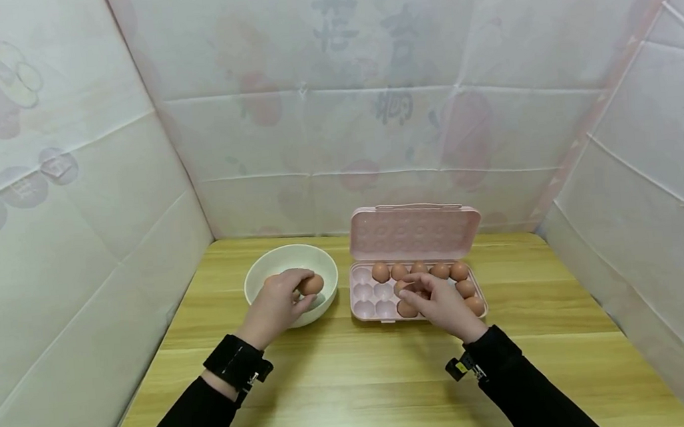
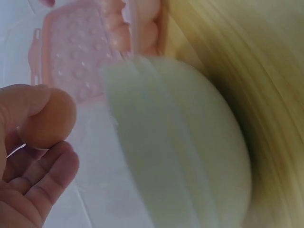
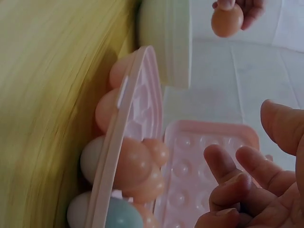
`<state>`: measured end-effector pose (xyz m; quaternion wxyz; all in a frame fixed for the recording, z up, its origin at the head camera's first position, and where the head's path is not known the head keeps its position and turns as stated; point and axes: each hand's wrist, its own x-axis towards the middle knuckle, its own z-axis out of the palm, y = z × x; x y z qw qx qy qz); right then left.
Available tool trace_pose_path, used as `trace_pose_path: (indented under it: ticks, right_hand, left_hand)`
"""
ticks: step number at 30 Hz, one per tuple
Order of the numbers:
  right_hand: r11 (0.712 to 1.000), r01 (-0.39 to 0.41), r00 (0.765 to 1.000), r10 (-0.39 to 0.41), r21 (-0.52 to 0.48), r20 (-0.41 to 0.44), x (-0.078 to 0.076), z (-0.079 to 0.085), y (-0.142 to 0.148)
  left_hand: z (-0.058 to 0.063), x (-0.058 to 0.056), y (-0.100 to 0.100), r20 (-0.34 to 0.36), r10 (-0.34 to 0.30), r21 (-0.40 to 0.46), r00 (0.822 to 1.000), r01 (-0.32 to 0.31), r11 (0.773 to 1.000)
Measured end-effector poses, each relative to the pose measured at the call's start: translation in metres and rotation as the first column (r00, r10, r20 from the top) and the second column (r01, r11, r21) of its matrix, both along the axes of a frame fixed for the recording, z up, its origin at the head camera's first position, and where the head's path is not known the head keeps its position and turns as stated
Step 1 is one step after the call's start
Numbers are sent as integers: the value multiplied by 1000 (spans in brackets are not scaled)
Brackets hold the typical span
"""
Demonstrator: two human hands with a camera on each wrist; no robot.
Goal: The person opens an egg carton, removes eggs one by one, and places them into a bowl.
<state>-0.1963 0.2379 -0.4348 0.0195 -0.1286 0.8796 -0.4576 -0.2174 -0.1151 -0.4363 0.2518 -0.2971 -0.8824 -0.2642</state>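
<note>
Over the pale green-white bowl (image 1: 289, 253), my left hand (image 1: 278, 301) pinches a brown egg (image 1: 311, 285) between thumb and fingers. In the left wrist view this egg (image 2: 56, 121) is above the bowl's rim. Part of another orange-brown thing shows in the bowl behind the hand. My right hand (image 1: 442, 305) hovers over the open pink egg carton (image 1: 364, 309), fingers loosely bent. The right wrist view shows that hand (image 3: 266, 190) with nothing between thumb and fingers. Several brown eggs (image 1: 381, 272) sit in the carton; its leftmost cups are bare. The hand hides some cups.
The carton's raised lid (image 1: 414, 231) leans back near the rear sheet (image 1: 324, 141). White printed sheets enclose the wooden table (image 1: 332, 388) on the left, right and back. A bluish-green round thing (image 3: 122, 214) shows in the carton in the right wrist view.
</note>
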Motion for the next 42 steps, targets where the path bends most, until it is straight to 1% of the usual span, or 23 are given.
trace_pose_path:
  ticks: [3, 5, 7, 11, 14, 19, 24, 27, 31, 36, 38, 42]
  right_hand:
    - [1000, 6, 1000, -6, 28, -24, -1, -1, 3]
    - [999, 5, 999, -4, 45, -36, -1, -3, 4]
    - [998, 9, 999, -6, 62, -48, -2, -4, 5]
    - [993, 37, 994, -25, 114, -107, -3, -5, 7]
    - [989, 55, 990, -37, 135, -134, -4, -6, 8]
    - [989, 61, 990, -43, 135, -137, -5, -5, 9]
    - [984, 86, 989, -66, 154, -129, -6, -5, 10]
    - [980, 100, 988, -78, 172, -133, -8, -6, 11]
    - [979, 96, 987, -70, 182, -145, -9, -8, 13]
    - [976, 92, 987, -63, 199, -149, -11, -10, 16]
    - [973, 100, 987, -70, 207, -147, -11, -10, 17]
    - [969, 118, 985, -87, 217, -149, -12, -10, 17]
  left_hand:
    - [-3, -3, -4, 103, 15, -23, 995, -13, 1000]
    - [-6, -6, -6, 148, 20, -38, 989, -14, 999]
    - [-9, -8, -8, 177, 21, -53, 984, -12, 999]
    - [-13, -11, -10, 180, 22, -84, 983, -7, 996]
    - [-15, -13, -12, 180, 20, -104, 983, -1, 995]
    - [-15, -13, -17, 232, 32, -149, 972, 3, 989]
    - [-15, -14, -19, 271, 47, -189, 961, 5, 982]
    - [-15, -15, -20, 290, 40, -191, 956, 17, 981]
    - [-15, -20, -22, 323, 23, -185, 946, 40, 982]
    - [-19, -26, -26, 361, 7, -179, 933, 62, 982]
    - [-20, -28, -26, 356, -7, -180, 935, 76, 981]
    - [-22, -32, -27, 324, -45, -190, 945, 112, 975]
